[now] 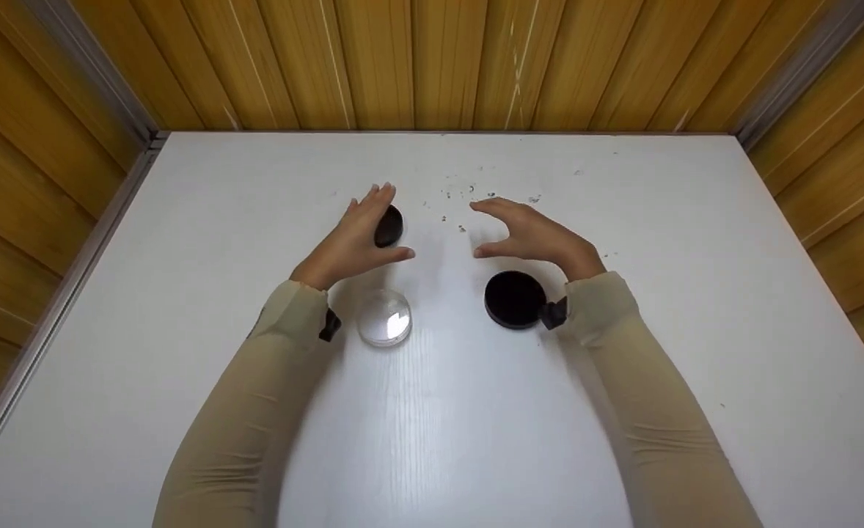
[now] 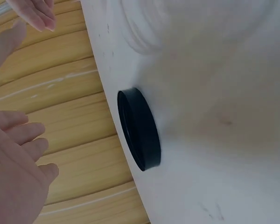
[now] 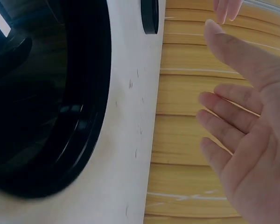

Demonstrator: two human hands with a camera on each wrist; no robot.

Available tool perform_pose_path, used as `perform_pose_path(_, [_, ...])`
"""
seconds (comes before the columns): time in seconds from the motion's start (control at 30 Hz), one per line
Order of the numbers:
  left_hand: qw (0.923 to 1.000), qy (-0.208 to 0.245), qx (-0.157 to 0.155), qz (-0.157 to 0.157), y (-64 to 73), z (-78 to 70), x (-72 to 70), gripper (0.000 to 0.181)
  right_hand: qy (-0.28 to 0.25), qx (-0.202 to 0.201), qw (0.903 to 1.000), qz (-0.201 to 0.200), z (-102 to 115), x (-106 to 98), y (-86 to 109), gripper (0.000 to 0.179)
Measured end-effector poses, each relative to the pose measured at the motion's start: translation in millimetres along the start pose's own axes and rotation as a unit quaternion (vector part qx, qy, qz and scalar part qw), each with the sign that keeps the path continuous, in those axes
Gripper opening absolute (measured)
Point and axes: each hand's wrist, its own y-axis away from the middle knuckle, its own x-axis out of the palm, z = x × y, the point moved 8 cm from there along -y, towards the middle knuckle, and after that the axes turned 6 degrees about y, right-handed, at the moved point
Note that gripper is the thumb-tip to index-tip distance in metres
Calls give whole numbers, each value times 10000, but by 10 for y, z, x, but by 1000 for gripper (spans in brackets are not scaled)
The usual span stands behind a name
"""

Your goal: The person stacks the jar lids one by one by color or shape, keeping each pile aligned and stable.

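My left hand (image 1: pixel 356 238) hovers over the table with fingers extended and thumb apart, holding nothing. Below it, partly covered in the head view, lies a black round lid (image 1: pixel 389 226), whose raised rim shows in the left wrist view (image 2: pixel 147 130). Facing it across a gap is my right hand (image 1: pixel 538 233), also empty, its fingers loosely bent and thumb spread. A clear round shallow container (image 1: pixel 384 317) sits near the left wrist. Close by the right wrist is a larger black round dish-like piece (image 1: pixel 515 299) with a glossy inside, large in the right wrist view (image 3: pixel 86 126).
The white table (image 1: pixel 447 411) carries small dark specks and crumbs (image 1: pixel 461 228) between and beyond the hands. Yellow wood-look panels (image 1: pixel 432 66) stand behind the far edge and at both sides, with grey metal framing (image 1: pixel 102 66) at the corners.
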Motion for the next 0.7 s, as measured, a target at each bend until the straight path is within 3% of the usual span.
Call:
perform_pose_path(0.17, [9992,-44,-387,16,-23,234,-2,102,61,138,9996,244,124,109,-196,82])
perform_pose_path(0.47, [9956,167,-918,56,36,635,-33,104,-271,158,9995,107,235,286,-481,85])
perform_pose_path(0.7, [9871,585,-1473,214,112,878,17,104,-233,24,9995,204,332,454,-655,84])
